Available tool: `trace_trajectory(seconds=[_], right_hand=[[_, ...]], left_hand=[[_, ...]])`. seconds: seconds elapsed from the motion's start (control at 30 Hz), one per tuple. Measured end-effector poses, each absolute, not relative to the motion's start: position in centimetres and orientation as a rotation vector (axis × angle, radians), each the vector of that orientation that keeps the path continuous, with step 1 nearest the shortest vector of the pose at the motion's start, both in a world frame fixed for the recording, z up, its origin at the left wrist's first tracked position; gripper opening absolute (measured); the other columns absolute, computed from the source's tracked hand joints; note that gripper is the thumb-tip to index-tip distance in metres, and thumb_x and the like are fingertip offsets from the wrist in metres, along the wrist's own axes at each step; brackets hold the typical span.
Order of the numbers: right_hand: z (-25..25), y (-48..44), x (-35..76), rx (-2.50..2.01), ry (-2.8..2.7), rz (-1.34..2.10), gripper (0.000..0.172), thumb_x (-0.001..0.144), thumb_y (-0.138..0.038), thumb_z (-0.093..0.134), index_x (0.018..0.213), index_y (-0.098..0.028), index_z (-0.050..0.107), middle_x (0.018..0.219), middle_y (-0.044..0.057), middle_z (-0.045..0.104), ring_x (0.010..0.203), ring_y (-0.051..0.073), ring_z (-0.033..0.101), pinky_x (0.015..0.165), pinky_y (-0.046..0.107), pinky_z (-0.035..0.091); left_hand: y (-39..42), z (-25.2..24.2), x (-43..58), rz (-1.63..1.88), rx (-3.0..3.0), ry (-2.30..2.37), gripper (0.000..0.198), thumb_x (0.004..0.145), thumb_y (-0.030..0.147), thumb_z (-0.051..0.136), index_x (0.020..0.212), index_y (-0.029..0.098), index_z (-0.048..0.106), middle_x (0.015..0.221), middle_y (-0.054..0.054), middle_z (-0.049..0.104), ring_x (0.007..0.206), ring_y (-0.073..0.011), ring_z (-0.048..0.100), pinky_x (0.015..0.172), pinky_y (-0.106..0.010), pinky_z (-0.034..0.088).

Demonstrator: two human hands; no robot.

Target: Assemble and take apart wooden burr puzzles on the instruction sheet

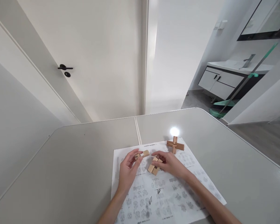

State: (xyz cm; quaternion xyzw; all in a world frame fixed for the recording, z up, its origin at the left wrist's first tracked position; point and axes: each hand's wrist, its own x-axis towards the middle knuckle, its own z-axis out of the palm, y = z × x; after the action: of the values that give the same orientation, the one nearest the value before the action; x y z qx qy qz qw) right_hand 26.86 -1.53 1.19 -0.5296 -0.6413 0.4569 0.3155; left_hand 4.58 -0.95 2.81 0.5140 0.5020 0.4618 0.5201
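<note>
Between the thumb and fingers of my left hand (128, 169) is a notched wooden puzzle piece (145, 153), light in colour, with a dark mark on its near end. My right hand (169, 161) grips a small cluster of joined wooden puzzle pieces (154, 169), low over the paper; its fingers hide part of the cluster. The two held parts are close together but apart. Beyond my right hand stands a cross-shaped wooden puzzle (175, 145), browner than the held pieces. Under everything lies a printed instruction sheet (140, 183) with rows of small diagrams.
The grey table (84, 165) has a seam (137, 130) running to its far edge. A white door (102, 62) with a black handle (65, 67) stands behind it. At the far right are a washbasin cabinet (220, 79) and a green broom and dustpan (217, 112).
</note>
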Motion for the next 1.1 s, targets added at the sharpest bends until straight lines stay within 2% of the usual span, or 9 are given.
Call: trace_trajectory(seconds=[0.1, 0.23, 0.4, 0.53, 0.67, 0.73, 0.87, 0.97, 1.1], right_hand=[[1.1, -1.5, 27.4, -1.384, -1.629, 1.285, 0.051, 0.087, -0.058, 0.071, 0.122, -0.022, 0.063, 0.088, 0.003, 0.071, 0.051, 0.012, 0.053, 0.048, 0.027, 0.043], [1.5, -1.4, 28.3, -1.406, -1.571, 1.275, 0.047, 0.084, -0.059, 0.073, 0.112, -0.023, 0.065, 0.103, 0.006, 0.073, 0.049, 0.01, 0.053, 0.046, 0.027, 0.045], [2.4, -1.2, 28.6, -1.271, -1.459, 1.315, 0.04, 0.09, -0.059, 0.069, 0.097, -0.02, 0.066, 0.083, 0.004, 0.072, 0.051, 0.013, 0.057, 0.05, 0.028, 0.045], [3.3, -1.6, 28.1, -0.99, -1.395, 1.46, 0.034, 0.095, -0.054, 0.066, 0.105, -0.021, 0.068, 0.099, 0.008, 0.076, 0.07, 0.018, 0.067, 0.07, 0.035, 0.056], [3.6, -2.2, 27.7, -0.869, -1.397, 1.505, 0.028, 0.094, -0.045, 0.071, 0.114, -0.025, 0.071, 0.119, 0.009, 0.073, 0.1, 0.023, 0.07, 0.093, 0.041, 0.057], [3.3, -2.3, 27.5, -0.824, -1.398, 1.489, 0.027, 0.092, -0.043, 0.075, 0.113, -0.027, 0.074, 0.129, 0.009, 0.067, 0.105, 0.023, 0.068, 0.092, 0.04, 0.058], [2.6, -2.6, 26.9, -0.821, -1.389, 1.442, 0.024, 0.088, -0.04, 0.079, 0.111, -0.03, 0.077, 0.145, 0.007, 0.052, 0.078, 0.013, 0.066, 0.079, 0.035, 0.06], [2.3, -2.7, 26.3, -0.831, -1.362, 1.431, 0.024, 0.089, -0.041, 0.078, 0.111, -0.031, 0.078, 0.157, 0.006, 0.041, 0.078, 0.013, 0.067, 0.079, 0.036, 0.06], [2.2, -2.5, 26.0, -0.813, -1.33, 1.415, 0.025, 0.088, -0.041, 0.078, 0.11, -0.03, 0.078, 0.143, 0.008, 0.057, 0.097, 0.021, 0.067, 0.085, 0.038, 0.059]], left_hand=[[-1.3, 3.1, 4.7, 1.137, 1.196, 1.187, 0.042, 0.087, 0.048, 0.075, 0.12, 0.022, 0.069, 0.122, -0.01, 0.074, 0.11, -0.0243, 0.07, 0.099, -0.035, 0.054], [-1.4, 3.0, 4.9, 1.141, 1.184, 1.202, 0.042, 0.088, 0.05, 0.072, 0.12, 0.022, 0.07, 0.122, -0.01, 0.074, 0.094, -0.0205, 0.072, 0.091, -0.034, 0.056], [-1.3, 2.9, 4.9, 1.149, 1.208, 1.231, 0.041, 0.092, 0.052, 0.067, 0.119, 0.023, 0.072, 0.124, -0.01, 0.074, 0.098, -0.0217, 0.071, 0.091, -0.034, 0.056], [-1.2, 2.7, 4.8, 1.149, 1.179, 1.195, 0.042, 0.091, 0.051, 0.069, 0.124, 0.024, 0.071, 0.131, -0.009, 0.072, 0.111, -0.0249, 0.071, 0.1, -0.037, 0.054], [-1.4, 2.4, 4.9, 1.117, 1.169, 1.122, 0.042, 0.089, 0.047, 0.073, 0.125, 0.025, 0.07, 0.135, -0.009, 0.07, 0.126, -0.0276, 0.065, 0.106, -0.037, 0.053], [-1.5, 2.2, 5.0, 1.102, 1.177, 1.071, 0.041, 0.089, 0.046, 0.073, 0.124, 0.024, 0.071, 0.135, -0.01, 0.07, 0.126, -0.0282, 0.065, 0.105, -0.037, 0.054], [-1.7, 2.0, 5.2, 1.111, 1.178, 1.019, 0.042, 0.086, 0.044, 0.076, 0.122, 0.023, 0.072, 0.134, -0.01, 0.071, 0.122, -0.0286, 0.068, 0.103, -0.038, 0.055], [-2.0, 2.1, 5.3, 1.089, 1.22, 1.035, 0.039, 0.084, 0.041, 0.077, 0.119, 0.023, 0.073, 0.132, -0.01, 0.072, 0.122, -0.0287, 0.067, 0.105, -0.039, 0.053], [-2.0, 2.6, 5.3, 1.019, 1.304, 1.048, 0.035, 0.084, 0.037, 0.077, 0.116, 0.024, 0.074, 0.127, -0.01, 0.073, 0.118, -0.0279, 0.068, 0.101, -0.038, 0.054]])
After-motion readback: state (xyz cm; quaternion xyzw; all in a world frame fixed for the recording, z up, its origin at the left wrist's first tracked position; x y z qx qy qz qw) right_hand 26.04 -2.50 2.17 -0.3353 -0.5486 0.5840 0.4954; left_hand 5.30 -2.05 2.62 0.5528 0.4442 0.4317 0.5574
